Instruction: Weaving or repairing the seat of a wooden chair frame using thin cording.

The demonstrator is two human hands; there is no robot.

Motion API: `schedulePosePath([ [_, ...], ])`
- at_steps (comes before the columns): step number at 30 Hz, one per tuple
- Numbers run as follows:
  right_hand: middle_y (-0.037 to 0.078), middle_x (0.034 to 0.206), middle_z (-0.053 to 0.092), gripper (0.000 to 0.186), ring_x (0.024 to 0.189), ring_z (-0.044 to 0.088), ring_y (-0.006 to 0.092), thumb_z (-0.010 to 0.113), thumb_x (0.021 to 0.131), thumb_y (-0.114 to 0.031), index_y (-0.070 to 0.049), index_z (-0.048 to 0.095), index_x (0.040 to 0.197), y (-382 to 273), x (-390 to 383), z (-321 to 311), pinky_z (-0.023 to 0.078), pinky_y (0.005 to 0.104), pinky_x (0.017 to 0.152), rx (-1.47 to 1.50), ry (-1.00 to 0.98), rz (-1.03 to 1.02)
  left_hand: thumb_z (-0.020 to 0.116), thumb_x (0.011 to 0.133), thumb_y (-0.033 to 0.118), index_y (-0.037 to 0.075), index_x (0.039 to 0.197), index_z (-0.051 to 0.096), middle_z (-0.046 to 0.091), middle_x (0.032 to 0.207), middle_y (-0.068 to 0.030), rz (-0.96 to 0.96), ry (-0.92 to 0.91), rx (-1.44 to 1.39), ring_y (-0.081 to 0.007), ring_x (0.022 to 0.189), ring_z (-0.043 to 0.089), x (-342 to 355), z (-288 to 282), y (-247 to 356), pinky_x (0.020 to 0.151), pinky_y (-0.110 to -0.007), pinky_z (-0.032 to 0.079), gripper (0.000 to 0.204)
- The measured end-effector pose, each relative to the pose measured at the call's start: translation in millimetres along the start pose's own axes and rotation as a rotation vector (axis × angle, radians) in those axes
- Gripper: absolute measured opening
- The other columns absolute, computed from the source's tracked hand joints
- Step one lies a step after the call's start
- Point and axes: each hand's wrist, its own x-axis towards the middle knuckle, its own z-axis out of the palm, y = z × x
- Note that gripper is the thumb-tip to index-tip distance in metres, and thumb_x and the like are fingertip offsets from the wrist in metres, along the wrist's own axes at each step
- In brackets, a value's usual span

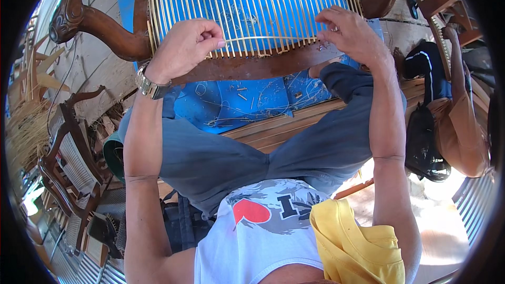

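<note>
A dark brown wooden chair frame [252,68] lies before me, strung with many pale cane strands [252,0] running away from its near rail. One cane strand [273,37] crosses them sideways just beyond that rail, bowing slightly. My left hand [189,44], with a metal watch [151,83] at the wrist, pinches this crosswise strand near its left part. At the strand's right part, my right hand [351,36] has thumb and finger closed on it, the other fingers loosely curled. Both hands hover over the near edge of the strung seat.
Carved legs [108,31] stick out on both sides of the frame. A blue sheet [263,97] littered with cane scraps lies underneath. Other wooden chair frames [68,152] stand at left, beside loose cane fibres [26,131]. Another person [455,115] sits at right, working on a chair.
</note>
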Motion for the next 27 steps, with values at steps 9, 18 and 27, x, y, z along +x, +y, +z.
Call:
schedulePosePath([
  [9, 0.015, 0.124, 0.064, 0.051, 0.120, 0.057, 0.0347, 0.046, 0.099, -0.053, -0.013, 0.064, 0.124, -39, 25, 13, 0.027, 0.0681, 0.104, -0.457, 0.134, 0.023, 0.067, 0.089, 0.021, 0.003, 0.093, 0.068, 0.062, 0.070, -0.0040, 0.143, -0.017, -0.134, -0.0116, 0.060, 0.053, 31, 20, 9, 0.057, -0.029, 0.042, 0.018],
  [18, 0.020, 0.118, 0.066, 0.053, 0.124, 0.053, 0.0406, 0.041, 0.100, -0.054, -0.015, 0.059, 0.131, -58, 27, 41, 0.028, 0.0782, 0.098, -0.171, 0.549, 0.012, 0.063, 0.090, 0.019, 0.003, 0.093, 0.067, 0.066, 0.086, -0.0124, 0.424, 0.154, -0.059, -0.0263, 0.073, 0.062, 46, 33, 22, 0.066, -0.037, 0.046, 0.016],
  [27, 0.021, 0.119, 0.061, 0.044, 0.119, 0.053, 0.0401, 0.059, 0.095, -0.031, 0.002, 0.055, 0.124, -19, 39, -49, 0.039, 0.0559, 0.099, -0.283, 0.895, 0.252, 0.065, 0.091, 0.022, 0.002, 0.099, 0.068, 0.069, 0.081, -0.0130, 0.045, 0.081, 0.129, -0.0221, 0.073, 0.065, 44, 11, 10, 0.066, -0.036, 0.049, 0.022],
])
